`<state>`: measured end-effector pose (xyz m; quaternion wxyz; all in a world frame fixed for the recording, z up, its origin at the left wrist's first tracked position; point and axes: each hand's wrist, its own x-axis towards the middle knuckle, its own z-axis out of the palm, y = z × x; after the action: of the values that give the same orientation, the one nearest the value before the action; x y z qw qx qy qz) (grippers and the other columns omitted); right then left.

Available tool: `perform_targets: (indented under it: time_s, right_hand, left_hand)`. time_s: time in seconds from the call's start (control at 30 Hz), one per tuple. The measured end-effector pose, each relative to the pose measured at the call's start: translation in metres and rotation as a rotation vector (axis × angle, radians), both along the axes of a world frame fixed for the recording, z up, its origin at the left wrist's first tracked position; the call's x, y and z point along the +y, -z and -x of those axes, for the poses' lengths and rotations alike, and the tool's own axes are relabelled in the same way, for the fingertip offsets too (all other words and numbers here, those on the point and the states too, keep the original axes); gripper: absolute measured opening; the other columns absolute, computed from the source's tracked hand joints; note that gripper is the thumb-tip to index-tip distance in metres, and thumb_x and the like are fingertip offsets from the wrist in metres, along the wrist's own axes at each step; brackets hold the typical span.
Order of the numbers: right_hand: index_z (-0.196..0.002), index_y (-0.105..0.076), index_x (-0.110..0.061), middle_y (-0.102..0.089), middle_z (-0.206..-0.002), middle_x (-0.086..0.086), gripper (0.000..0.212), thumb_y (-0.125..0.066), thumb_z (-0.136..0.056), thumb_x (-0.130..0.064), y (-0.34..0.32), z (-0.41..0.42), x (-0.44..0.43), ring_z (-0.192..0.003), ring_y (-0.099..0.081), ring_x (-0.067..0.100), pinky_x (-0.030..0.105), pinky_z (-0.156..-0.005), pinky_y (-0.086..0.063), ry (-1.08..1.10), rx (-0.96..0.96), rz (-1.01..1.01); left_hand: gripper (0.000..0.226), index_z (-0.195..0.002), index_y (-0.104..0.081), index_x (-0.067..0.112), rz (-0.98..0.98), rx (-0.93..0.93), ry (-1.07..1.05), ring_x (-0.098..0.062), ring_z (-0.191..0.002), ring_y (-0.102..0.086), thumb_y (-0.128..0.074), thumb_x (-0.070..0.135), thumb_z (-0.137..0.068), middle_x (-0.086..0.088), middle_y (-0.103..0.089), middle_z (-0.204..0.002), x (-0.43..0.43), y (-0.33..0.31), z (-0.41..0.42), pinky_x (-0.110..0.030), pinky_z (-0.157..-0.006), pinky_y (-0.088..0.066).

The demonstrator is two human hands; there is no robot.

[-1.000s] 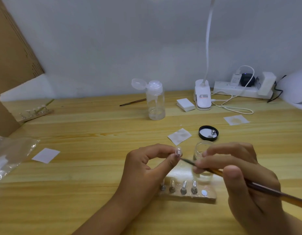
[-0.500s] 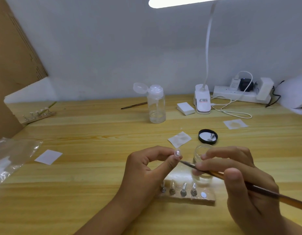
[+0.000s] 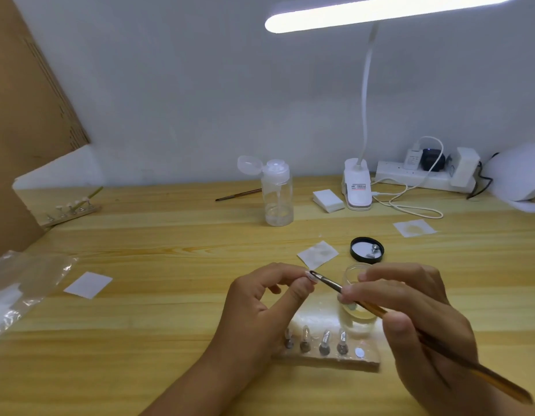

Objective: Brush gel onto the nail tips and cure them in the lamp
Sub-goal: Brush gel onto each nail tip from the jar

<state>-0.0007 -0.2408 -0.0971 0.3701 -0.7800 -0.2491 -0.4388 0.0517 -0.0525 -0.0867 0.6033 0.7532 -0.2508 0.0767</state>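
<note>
Above the wooden table [image 3: 170, 235], her left hand [image 3: 260, 298] pinches a nail tip [image 3: 310, 277] while her right hand [image 3: 410, 313] grips the brush [image 3: 362, 304], bristles touching it, over the stand [image 3: 329, 352]

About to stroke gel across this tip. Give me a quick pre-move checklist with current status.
1. Tip pinched in left hand: ok.
2. Brush gripped by right hand: ok.
3. Bristles at the tip: ok, they appear to touch it.
4. Gel loaded on bristles: cannot tell, too small.
5. Free spot on holder for the coated tip: ok, its right end is bare.
6. Curing lamp ready: cannot tell, only part of the white dome shows at the right edge.
</note>
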Motion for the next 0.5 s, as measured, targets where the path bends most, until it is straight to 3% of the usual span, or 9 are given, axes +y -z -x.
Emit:
perform_targets:
  time_s: [0.2,0.37,0.5]
  right_hand:
    - [-0.089,-0.073,-0.015,-0.061,-0.096,-0.018,0.056,-0.026,-0.109,-0.038,-0.0014,-0.0008,0.0013,-0.108,-0.052,-0.003,0.038,-0.08,-0.04,0.046,-0.004,0.019]
    - [-0.091,-0.066,-0.022,-0.062,-0.092,-0.02,0.05,-0.023,-0.11,-0.038,-0.0023,0.0005,0.0004,-0.106,-0.055,-0.001,0.035,-0.083,-0.038,0.055,-0.016,-0.042]
    - [-0.095,-0.071,-0.016,-0.059,-0.101,-0.022,0.055,-0.023,-0.109,-0.039,-0.0007,-0.0016,0.0027,-0.11,-0.051,-0.004,0.036,-0.084,-0.039,0.051,-0.004,0.043]
  left_hand:
    - [0.012,-0.085,-0.075,0.031,-0.061,-0.031,-0.001,-0.003,-0.085,-0.062,-0.064,0.028,-0.087,0.017,-0.072,-0.084,0.0006,0.0015,-0.0006,-0.014,-0.075,-0.042]
    - [0.019,-0.086,-0.074,0.032,-0.039,-0.036,0.002,-0.001,-0.086,-0.063,-0.058,0.042,-0.087,0.02,-0.071,-0.085,0.0011,0.0021,-0.0012,-0.014,-0.076,-0.042]
    - [0.02,-0.085,-0.073,0.032,-0.058,-0.052,0.005,-0.002,-0.083,-0.062,-0.057,0.044,-0.087,0.018,-0.071,-0.084,-0.0004,0.0025,-0.0013,-0.015,-0.075,-0.041]
